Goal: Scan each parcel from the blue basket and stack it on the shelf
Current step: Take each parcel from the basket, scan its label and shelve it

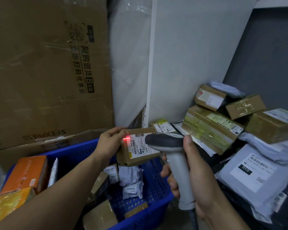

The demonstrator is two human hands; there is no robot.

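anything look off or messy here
The shelf pile is a jumble: the long taped box lies tilted on mailer bags, not stacked. The red line from the scanner lands beside the barcode on the held box.

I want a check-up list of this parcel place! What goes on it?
Surface: shelf at right, heaped with brown boxes and grey mailer bags.
Job's things: blue basket holds more parcels; held parcel is above it, with a red scan line by its label; scanner aimed at it.
Clutter: large SF Express carton stands behind the basket.
Hands: left hand holds the parcel; right hand grips the scanner.
Cables: a cord seems to leave the scanner's base.
Surroundings: white panel, grey wall.
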